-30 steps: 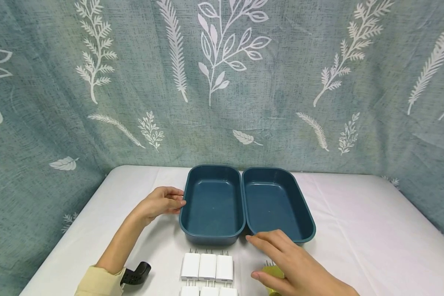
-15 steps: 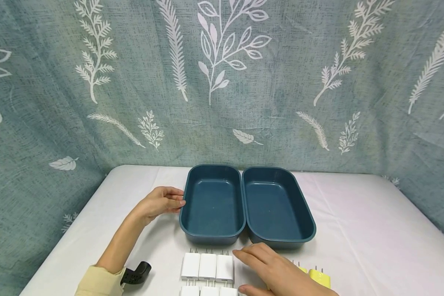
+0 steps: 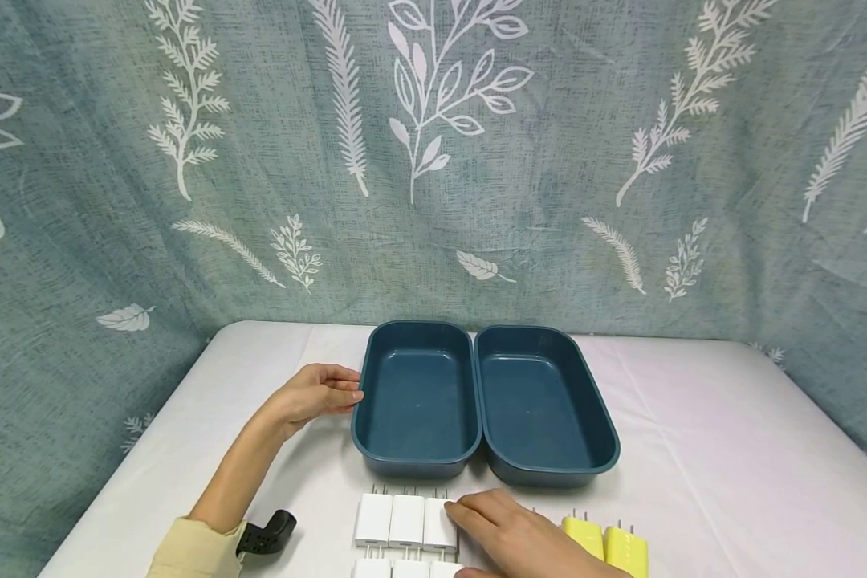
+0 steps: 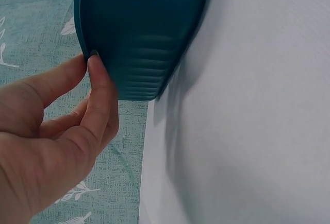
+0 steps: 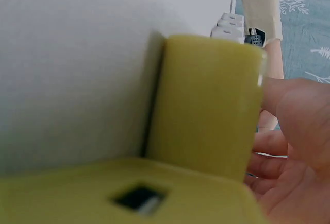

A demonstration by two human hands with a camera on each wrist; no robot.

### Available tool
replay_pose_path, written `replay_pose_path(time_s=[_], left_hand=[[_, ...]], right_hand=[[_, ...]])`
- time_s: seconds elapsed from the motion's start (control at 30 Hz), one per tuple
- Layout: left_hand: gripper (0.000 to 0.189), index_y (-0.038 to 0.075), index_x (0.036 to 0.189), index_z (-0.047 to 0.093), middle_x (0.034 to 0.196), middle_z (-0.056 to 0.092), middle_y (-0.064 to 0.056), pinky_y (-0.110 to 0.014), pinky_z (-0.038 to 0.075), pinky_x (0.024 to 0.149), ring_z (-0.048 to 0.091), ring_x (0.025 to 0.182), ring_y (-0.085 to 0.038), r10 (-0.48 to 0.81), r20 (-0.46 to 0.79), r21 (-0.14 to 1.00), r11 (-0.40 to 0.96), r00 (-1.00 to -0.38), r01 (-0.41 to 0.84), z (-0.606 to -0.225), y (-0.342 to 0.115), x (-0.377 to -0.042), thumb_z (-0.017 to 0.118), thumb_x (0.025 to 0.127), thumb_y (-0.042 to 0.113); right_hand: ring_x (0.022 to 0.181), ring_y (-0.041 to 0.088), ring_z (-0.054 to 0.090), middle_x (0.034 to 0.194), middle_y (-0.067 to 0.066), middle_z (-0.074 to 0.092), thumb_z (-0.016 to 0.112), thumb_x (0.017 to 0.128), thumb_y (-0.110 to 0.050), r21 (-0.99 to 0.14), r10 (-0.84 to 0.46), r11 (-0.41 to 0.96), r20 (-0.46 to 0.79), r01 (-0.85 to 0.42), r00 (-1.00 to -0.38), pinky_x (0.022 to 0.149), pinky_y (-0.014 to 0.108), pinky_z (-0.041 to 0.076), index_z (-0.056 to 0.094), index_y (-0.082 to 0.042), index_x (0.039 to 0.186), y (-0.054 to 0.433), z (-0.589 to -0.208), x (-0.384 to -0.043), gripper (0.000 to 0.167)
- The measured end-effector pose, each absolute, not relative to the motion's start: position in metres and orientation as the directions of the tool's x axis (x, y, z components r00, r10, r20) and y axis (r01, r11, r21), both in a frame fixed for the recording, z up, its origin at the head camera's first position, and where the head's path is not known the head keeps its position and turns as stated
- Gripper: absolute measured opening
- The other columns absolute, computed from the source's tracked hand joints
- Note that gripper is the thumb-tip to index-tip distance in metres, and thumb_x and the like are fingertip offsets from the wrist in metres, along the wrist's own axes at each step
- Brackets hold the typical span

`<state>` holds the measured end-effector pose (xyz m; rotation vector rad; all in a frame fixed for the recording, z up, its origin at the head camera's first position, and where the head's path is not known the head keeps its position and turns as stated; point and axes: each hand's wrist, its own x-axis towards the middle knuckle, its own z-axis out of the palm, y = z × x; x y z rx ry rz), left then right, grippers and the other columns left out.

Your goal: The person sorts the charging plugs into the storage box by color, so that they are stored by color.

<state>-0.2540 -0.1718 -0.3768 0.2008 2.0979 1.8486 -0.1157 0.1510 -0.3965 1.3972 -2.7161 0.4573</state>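
Observation:
My left hand (image 3: pixel 316 398) pinches the left rim of a dark blue plastic bin (image 3: pixel 417 470), thumb and forefinger on its edge; the left wrist view shows this bin (image 4: pixel 139 44) close up. Right of it stands a matching blue bin (image 3: pixel 549 474). In front of the bins lie white plug adapters (image 3: pixel 407 522) in rows, prongs facing the bins. My right hand (image 3: pixel 513 530) reaches over the table with fingers extended, fingertips right at the rightmost white adapter (image 3: pixel 437 523) of the back row. Yellow plug adapters (image 3: pixel 627 552) lie beside this hand, one row partly hidden behind it.
Yellow adapters (image 5: pixel 206 105) loom close in the right wrist view. A black wrist camera (image 3: pixel 267 535) sits on the left forearm. Behind the white-covered table (image 3: pixel 730 417) hangs a green curtain (image 3: pixel 520 265) with leaf prints.
My right hand has moved left and toward the near edge, from over the yellow adapters to the white ones, uncovering yellow adapters. The left hand stays on the bin rim.

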Motion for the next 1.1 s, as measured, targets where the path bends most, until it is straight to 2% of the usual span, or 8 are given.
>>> replay_pose_path(time_s=[0.23, 0.43, 0.6, 0.8, 0.97, 1.1], left_hand=[[0.041, -0.020, 0.128, 0.046, 0.100, 0.063, -0.012, -0.035, 0.056, 0.087, 0.065, 0.090, -0.015, 0.335, -0.149, 0.985, 0.134, -0.930, -0.109, -0.377, -0.171, -0.254, 0.061, 0.094, -0.005], [0.040, -0.020, 0.128, 0.047, 0.098, 0.063, -0.010, -0.035, 0.056, 0.087, 0.066, 0.089, -0.015, 0.332, -0.151, 0.985, 0.126, -0.931, -0.115, -0.378, -0.172, -0.255, 0.062, 0.093, -0.005], [0.040, -0.020, 0.128, 0.047, 0.100, 0.063, -0.011, -0.032, 0.056, 0.084, 0.065, 0.090, -0.016, 0.334, -0.149, 0.986, 0.125, -0.931, -0.114, -0.378, -0.173, -0.255, 0.061, 0.094, -0.005], [0.040, -0.019, 0.128, 0.047, 0.098, 0.064, -0.009, -0.035, 0.056, 0.087, 0.065, 0.087, -0.014, 0.329, -0.152, 0.985, 0.128, -0.932, -0.116, -0.379, -0.173, -0.256, 0.062, 0.093, -0.005], [0.040, -0.019, 0.127, 0.048, 0.097, 0.064, -0.009, -0.036, 0.056, 0.087, 0.065, 0.086, -0.013, 0.328, -0.155, 0.984, 0.132, -0.932, -0.117, -0.379, -0.173, -0.256, 0.063, 0.093, -0.004], [0.041, -0.020, 0.128, 0.047, 0.098, 0.064, -0.009, -0.034, 0.056, 0.087, 0.065, 0.087, -0.013, 0.335, -0.150, 0.985, 0.128, -0.930, -0.113, -0.380, -0.172, -0.256, 0.063, 0.093, -0.004]], right_hand=[[0.112, 0.012, 0.053, 0.128, 0.002, 0.056, 0.052, 0.102, -0.044, -0.292, -0.772, 0.576, 0.113, -0.764, -0.625, 0.088, 0.030, 0.053, 0.056, -0.006, 0.136, 0.146, -0.396, -0.118, 0.051], [0.111, 0.011, 0.052, 0.128, -0.001, 0.055, 0.057, 0.101, -0.036, -0.327, -0.770, 0.557, 0.142, -0.764, -0.622, 0.090, 0.031, 0.052, 0.058, -0.008, 0.133, 0.145, -0.398, -0.123, 0.043], [0.113, 0.012, 0.053, 0.131, -0.001, 0.055, 0.059, 0.101, -0.036, -0.315, -0.777, 0.556, 0.131, -0.769, -0.616, 0.090, 0.032, 0.052, 0.056, -0.009, 0.136, 0.145, -0.398, -0.127, 0.045], [0.113, 0.012, 0.055, 0.130, 0.000, 0.057, 0.061, 0.099, -0.037, -0.331, -0.770, 0.557, 0.139, -0.762, -0.623, 0.091, 0.031, 0.052, 0.057, -0.007, 0.135, 0.143, -0.400, -0.131, 0.047], [0.111, 0.012, 0.057, 0.125, 0.001, 0.060, 0.062, 0.098, -0.042, -0.373, -0.748, 0.555, 0.166, -0.743, -0.643, 0.090, 0.031, 0.053, 0.059, -0.005, 0.132, 0.141, -0.402, -0.132, 0.050], [0.109, 0.011, 0.058, 0.122, 0.001, 0.061, 0.066, 0.096, -0.039, -0.405, -0.732, 0.550, 0.188, -0.731, -0.655, 0.088, 0.030, 0.053, 0.061, -0.004, 0.129, 0.140, -0.404, -0.131, 0.049]])
